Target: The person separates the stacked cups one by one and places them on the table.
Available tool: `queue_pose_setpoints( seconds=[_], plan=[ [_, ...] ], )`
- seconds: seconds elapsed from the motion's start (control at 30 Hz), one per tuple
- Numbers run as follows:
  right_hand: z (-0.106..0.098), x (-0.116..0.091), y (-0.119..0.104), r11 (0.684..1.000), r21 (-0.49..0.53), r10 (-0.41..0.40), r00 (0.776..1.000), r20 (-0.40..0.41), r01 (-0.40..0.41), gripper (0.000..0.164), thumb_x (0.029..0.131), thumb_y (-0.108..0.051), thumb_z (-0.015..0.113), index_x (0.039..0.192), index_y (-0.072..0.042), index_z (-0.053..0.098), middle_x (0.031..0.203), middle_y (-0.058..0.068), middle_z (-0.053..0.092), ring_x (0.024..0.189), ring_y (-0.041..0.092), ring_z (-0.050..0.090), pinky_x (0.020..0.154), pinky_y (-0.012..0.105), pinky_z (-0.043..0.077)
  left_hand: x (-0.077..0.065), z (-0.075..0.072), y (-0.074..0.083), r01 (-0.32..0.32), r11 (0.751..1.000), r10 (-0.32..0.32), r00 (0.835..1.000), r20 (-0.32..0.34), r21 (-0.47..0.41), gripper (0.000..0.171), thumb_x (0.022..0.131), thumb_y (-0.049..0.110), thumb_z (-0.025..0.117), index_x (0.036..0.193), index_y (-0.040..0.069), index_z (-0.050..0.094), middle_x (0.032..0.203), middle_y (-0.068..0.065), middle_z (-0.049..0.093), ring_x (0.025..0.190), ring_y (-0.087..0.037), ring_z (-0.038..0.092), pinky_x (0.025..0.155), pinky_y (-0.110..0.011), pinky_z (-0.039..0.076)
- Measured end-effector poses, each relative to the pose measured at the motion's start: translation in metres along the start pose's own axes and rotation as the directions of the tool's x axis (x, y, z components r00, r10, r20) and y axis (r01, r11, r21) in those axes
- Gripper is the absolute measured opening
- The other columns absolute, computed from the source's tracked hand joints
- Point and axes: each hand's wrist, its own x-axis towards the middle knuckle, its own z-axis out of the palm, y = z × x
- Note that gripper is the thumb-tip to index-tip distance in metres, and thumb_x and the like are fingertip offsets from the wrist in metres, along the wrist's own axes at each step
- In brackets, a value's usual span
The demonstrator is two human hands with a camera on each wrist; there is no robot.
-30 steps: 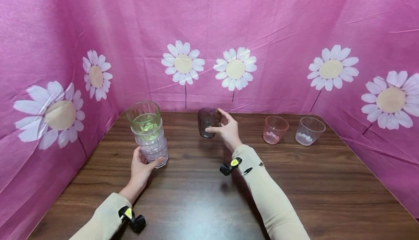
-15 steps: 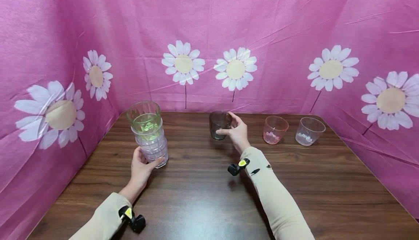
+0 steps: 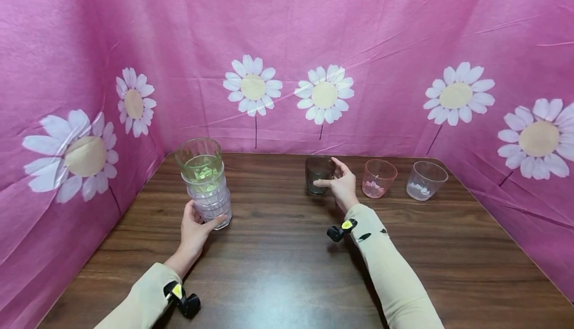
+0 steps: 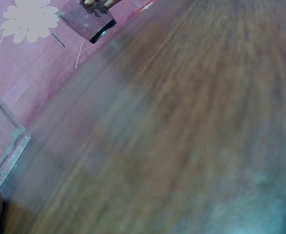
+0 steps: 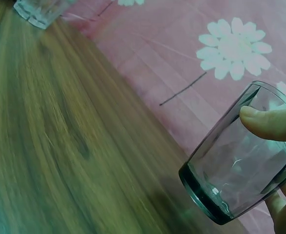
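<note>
Nearest, left hand: fingers and thumb curled round the lower part of the clear glasses, left on the table.
Top of stack: a green glass, upright in the clear ones.
Right hand: pinching the dark glass, right of centre.
Row at right: pink glass, then clear tumbler.
Far side: pink cloth with daisies.
</note>
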Motion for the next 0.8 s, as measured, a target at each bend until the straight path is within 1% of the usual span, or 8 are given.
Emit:
queue_pose_setpoints(
  seconds=[0.2, 0.3, 0.5, 0.6, 0.8],
  plan=[
    [-0.011, 0.003, 0.001, 0.999, -0.052, 0.014, 1.000, -0.027, -0.015, 0.097, 0.058, 0.022, 0.082, 0.145, -0.004, 0.048, 0.142, 0.014, 0.052, 0.134, 0.020, 0.045, 0.111, 0.031, 0.036, 0.000, 0.000, 0.000, 0.004, 1.000, -0.004, 1.000, -0.003, 0.009, 0.069, 0.072, -0.020, 0.076, 0.129, 0.002, 0.043, 0.114, 0.008, 0.057, 0.105, -0.001, 0.055, 0.089, -0.014, 0.044],
    [-0.015, 0.005, 0.002, 0.998, -0.060, 0.021, 0.999, -0.039, -0.023, 0.097, 0.058, 0.022, 0.082, 0.145, -0.004, 0.048, 0.141, 0.014, 0.052, 0.133, 0.020, 0.045, 0.111, 0.031, 0.037, 0.000, 0.000, -0.001, 0.006, 1.000, -0.006, 1.000, -0.007, 0.014, 0.069, 0.072, -0.019, 0.076, 0.129, 0.002, 0.043, 0.114, 0.008, 0.057, 0.105, -0.001, 0.055, 0.088, -0.014, 0.044],
    [-0.022, 0.008, 0.007, 0.998, -0.044, 0.034, 0.998, -0.054, -0.036, 0.098, 0.059, 0.024, 0.080, 0.146, -0.003, 0.045, 0.144, 0.014, 0.050, 0.136, 0.019, 0.042, 0.111, 0.031, 0.037, 0.001, 0.000, -0.002, 0.010, 1.000, -0.010, 1.000, -0.004, 0.019, 0.070, 0.072, -0.019, 0.076, 0.131, -0.001, 0.041, 0.114, 0.010, 0.057, 0.106, -0.002, 0.055, 0.089, -0.014, 0.044],
    [-0.024, 0.008, 0.008, 0.999, -0.025, 0.038, 0.998, -0.057, -0.040, 0.097, 0.060, 0.025, 0.079, 0.147, -0.002, 0.044, 0.145, 0.014, 0.050, 0.137, 0.020, 0.042, 0.110, 0.031, 0.038, 0.001, 0.000, -0.002, 0.011, 1.000, -0.010, 1.000, -0.006, 0.016, 0.070, 0.072, -0.019, 0.076, 0.131, 0.000, 0.042, 0.113, 0.010, 0.057, 0.106, -0.002, 0.055, 0.089, -0.015, 0.044],
    [-0.025, 0.009, 0.010, 0.999, -0.025, 0.032, 0.997, -0.067, -0.034, 0.097, 0.060, 0.025, 0.078, 0.146, -0.003, 0.045, 0.145, 0.015, 0.050, 0.137, 0.023, 0.042, 0.110, 0.032, 0.038, 0.000, 0.001, -0.001, 0.010, 1.000, -0.010, 1.000, -0.006, 0.008, 0.070, 0.072, -0.019, 0.076, 0.130, 0.002, 0.043, 0.114, 0.009, 0.057, 0.104, -0.001, 0.056, 0.089, -0.015, 0.044]
  ],
)
